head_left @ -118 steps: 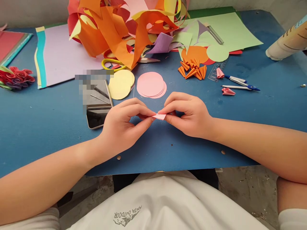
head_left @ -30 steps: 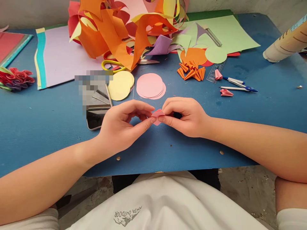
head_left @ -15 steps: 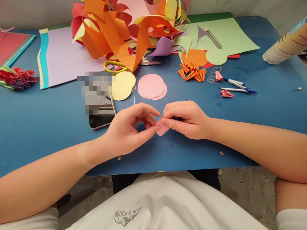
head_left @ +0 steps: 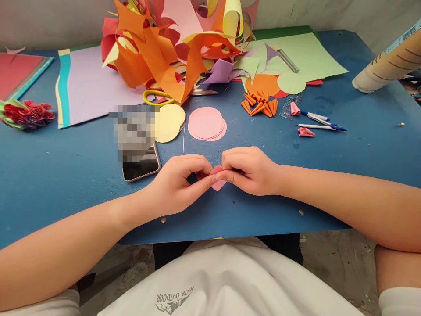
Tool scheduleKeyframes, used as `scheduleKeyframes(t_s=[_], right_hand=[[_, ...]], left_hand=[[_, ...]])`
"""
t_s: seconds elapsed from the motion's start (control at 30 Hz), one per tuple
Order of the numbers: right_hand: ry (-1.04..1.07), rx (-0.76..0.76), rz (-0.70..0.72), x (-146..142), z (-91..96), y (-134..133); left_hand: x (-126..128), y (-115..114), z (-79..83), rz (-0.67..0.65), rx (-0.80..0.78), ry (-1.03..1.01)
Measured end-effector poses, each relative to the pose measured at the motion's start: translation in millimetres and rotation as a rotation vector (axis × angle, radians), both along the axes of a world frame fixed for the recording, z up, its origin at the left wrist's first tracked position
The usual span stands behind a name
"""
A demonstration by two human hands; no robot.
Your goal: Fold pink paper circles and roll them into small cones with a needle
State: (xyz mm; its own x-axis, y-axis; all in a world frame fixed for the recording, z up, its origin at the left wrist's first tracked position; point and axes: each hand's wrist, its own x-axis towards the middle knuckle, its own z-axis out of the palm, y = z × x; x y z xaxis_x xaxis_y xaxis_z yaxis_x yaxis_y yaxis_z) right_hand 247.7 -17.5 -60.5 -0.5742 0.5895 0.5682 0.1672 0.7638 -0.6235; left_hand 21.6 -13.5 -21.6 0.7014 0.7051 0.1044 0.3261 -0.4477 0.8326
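Between my two hands is a small folded piece of pink paper (head_left: 217, 184), held just above the blue table near its front edge. My left hand (head_left: 184, 182) pinches its left side between thumb and fingers. On the other side, my right hand (head_left: 251, 171) grips it with thumb and curled forefinger, the two thumb tips meeting over the paper. Fingers hide part of the fold. Beyond the hands lie a stack of pink paper circles (head_left: 205, 123) and some yellow paper circles (head_left: 167, 123). Two folded pink paper pieces (head_left: 306, 132) rest to the right.
A phone (head_left: 141, 169) lies left of my left hand. Behind are yellow-handled scissors (head_left: 154, 97), a heap of paper scraps (head_left: 148, 48), orange paper cones (head_left: 263, 105) and a compass (head_left: 329, 126). A tilted bottle-like container (head_left: 378, 70) stands at right, a paper flower (head_left: 28, 114) at left.
My left fingers have closed onto the pink paper, and my right hand has shifted slightly left, bringing the thumbs together. The whole view has shifted a little.
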Motion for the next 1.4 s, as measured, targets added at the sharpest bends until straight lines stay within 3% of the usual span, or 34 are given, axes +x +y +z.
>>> scheduleKeyframes(t_s=[0.3,0.47,0.67,0.77,0.97,1.07,1.23,1.4], right_hand=[[0.017,-0.086,0.044,-0.7,3.6,-1.0],[0.033,-0.049,0.038,0.5,4.3,-1.7],[0.096,-0.010,0.026,-0.7,3.6,-2.7],[0.096,-0.013,-0.051,-0.7,3.4,0.0],[0.096,-0.142,-0.132,1.2,6.4,2.8],[0.131,-0.279,-0.127,2.5,7.7,2.0],[0.213,-0.509,-0.124,1.1,5.4,0.7],[0.138,-0.434,-0.141,-3.5,4.4,0.9]], left_hand=[[-1.7,3.5,-4.3,-0.101,0.092,-0.008],[-0.5,2.8,-3.1,-0.118,0.143,-0.034],[-0.1,0.7,-1.1,-0.036,0.043,-0.014],[-1.2,0.4,-1.5,-0.008,0.003,0.005],[-2.2,0.8,-4.0,0.139,-0.305,-0.064],[-1.6,1.1,-3.6,0.176,-0.389,-0.105],[-0.7,2.3,-1.8,0.184,-0.420,-0.118],[-1.4,3.1,-3.1,0.157,-0.335,-0.077]])
